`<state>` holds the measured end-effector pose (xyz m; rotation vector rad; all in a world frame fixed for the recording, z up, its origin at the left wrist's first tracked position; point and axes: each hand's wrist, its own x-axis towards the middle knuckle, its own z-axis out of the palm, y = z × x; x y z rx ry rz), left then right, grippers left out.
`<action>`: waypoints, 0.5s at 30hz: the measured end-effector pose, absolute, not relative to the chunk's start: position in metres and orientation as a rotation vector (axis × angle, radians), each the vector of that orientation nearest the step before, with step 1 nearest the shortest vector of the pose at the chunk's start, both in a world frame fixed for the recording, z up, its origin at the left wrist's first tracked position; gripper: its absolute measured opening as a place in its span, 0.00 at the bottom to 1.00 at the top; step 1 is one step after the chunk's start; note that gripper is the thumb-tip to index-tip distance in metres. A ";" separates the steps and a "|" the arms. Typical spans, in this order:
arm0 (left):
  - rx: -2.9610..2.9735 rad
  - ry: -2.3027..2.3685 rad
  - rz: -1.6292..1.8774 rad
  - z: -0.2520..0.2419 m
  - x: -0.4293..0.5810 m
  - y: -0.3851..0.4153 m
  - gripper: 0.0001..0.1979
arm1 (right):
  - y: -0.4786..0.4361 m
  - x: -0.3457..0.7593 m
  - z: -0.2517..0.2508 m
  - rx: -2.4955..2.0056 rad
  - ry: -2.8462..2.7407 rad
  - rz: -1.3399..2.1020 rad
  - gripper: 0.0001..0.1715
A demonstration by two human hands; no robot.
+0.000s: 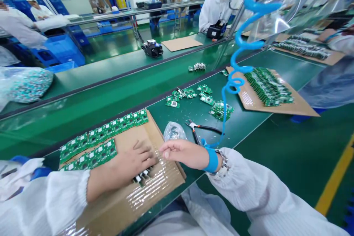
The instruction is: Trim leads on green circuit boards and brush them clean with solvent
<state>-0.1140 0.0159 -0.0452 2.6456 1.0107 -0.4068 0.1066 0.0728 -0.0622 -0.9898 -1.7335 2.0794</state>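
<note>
My left hand (131, 160) rests palm down over a cardboard sheet (118, 201), fingers spread and slightly blurred. Partly hidden under it is a small cluster of circuit boards (143, 176) with metal parts; whether the palm touches them I cannot tell. My right hand (185, 153) hovers at the sheet's right edge, thumb and fingertips apart, with nothing visible in it. A blue wrist strap (211, 159) circles that wrist. Rows of green circuit boards (110, 131) line the sheet's far left side. Beyond my right hand lie a clear plastic bag (174, 131) and cutting pliers (195, 126).
Loose circuit boards (207, 99) are scattered across the green table. A coiled blue cord (240, 48) hangs down to the strap. To the right, another cardboard sheet (301, 107) carries stacked boards (268, 86). A bag of small parts (30, 84) sits far left; co-workers are beyond.
</note>
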 end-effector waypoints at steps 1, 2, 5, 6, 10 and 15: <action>2.698 1.035 -0.387 -0.044 -0.115 0.012 0.37 | 0.067 0.100 -0.065 -1.009 -1.754 2.029 0.14; 2.739 1.080 -0.365 -0.042 -0.115 0.006 0.37 | 0.061 0.094 -0.067 -1.030 -1.765 1.976 0.15; 2.702 1.374 -0.231 -0.037 -0.117 -0.021 0.36 | 0.049 0.075 -0.076 -1.048 -1.768 1.871 0.18; 2.611 1.532 -0.147 -0.037 -0.118 -0.032 0.34 | 0.046 0.069 -0.079 -1.044 -1.768 1.852 0.19; 1.850 2.040 0.306 -0.054 -0.117 -0.070 0.23 | 0.041 0.056 -0.090 -1.090 -1.765 1.725 0.20; 1.091 1.899 0.709 -0.080 -0.103 -0.081 0.26 | 0.036 0.053 -0.097 -1.117 -1.765 1.695 0.21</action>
